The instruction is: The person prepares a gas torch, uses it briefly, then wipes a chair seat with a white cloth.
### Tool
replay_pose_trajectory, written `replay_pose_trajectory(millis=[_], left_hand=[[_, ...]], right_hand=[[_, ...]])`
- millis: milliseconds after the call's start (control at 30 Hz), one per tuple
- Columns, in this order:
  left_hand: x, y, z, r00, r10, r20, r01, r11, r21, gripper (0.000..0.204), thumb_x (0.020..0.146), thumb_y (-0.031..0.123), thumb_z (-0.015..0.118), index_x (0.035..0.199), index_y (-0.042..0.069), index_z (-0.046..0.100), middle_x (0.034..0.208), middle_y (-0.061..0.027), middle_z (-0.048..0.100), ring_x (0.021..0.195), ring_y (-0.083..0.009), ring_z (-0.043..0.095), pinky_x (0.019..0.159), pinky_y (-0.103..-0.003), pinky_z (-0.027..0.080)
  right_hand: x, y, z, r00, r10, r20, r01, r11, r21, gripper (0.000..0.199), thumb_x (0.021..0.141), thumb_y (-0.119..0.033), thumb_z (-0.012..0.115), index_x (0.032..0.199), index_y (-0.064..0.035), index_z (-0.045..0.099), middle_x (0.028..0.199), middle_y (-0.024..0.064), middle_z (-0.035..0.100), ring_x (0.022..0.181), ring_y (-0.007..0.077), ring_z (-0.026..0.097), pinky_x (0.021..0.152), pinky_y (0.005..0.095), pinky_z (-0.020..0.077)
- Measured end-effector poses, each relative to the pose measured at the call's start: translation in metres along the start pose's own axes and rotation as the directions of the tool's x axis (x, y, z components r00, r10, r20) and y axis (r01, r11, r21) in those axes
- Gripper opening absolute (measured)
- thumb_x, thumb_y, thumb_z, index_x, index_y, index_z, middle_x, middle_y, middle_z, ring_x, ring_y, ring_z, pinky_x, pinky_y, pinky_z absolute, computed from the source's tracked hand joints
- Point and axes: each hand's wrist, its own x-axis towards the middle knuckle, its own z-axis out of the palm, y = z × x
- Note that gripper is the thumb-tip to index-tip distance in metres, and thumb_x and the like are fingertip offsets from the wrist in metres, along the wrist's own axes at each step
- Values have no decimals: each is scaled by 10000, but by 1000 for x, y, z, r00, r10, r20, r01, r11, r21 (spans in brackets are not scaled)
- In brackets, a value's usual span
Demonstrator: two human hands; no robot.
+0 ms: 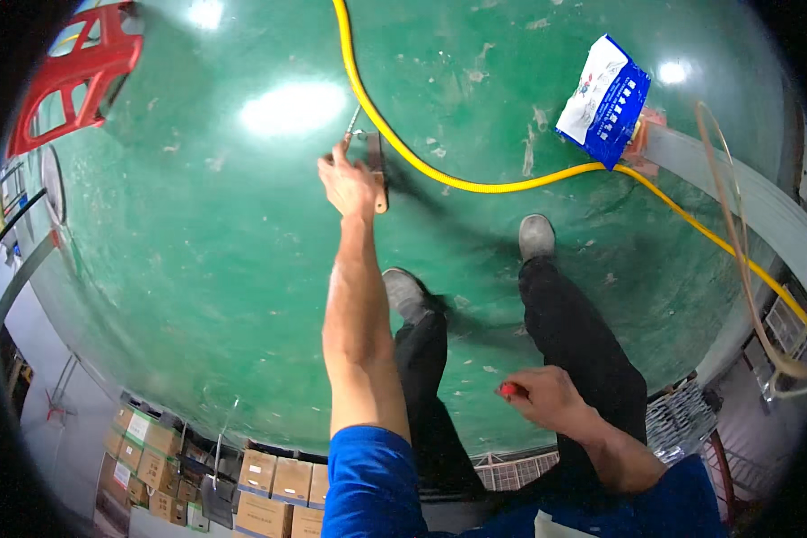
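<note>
A head-worn fisheye looks down on the green floor [224, 278].

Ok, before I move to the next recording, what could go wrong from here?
The yellow hose crosses the green floor ahead of both grey shoes; a step forward might catch it.

The left hand reaches close to that hose, so it could brush against it.

The small red object pokes out from the right hand's fingers; a loose grip might let it drop, though I can't judge how firm it is.
</note>
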Motion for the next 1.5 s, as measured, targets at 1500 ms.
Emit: replay_pose_trajectory(millis=[1500], left_hand=[[-122, -32, -43, 738, -269, 618, 564, -257, -785, 140, 896, 169, 579, 946, 47, 536, 837, -77, 599, 642, -130, 559, 475, -241, 475]], right_hand=[[60, -19, -10, 970, 164, 180, -157, 986, -51, 447, 873, -381, 652, 688, 16, 564, 552, 180, 498, 465, 263, 497, 497, 399, 409]])
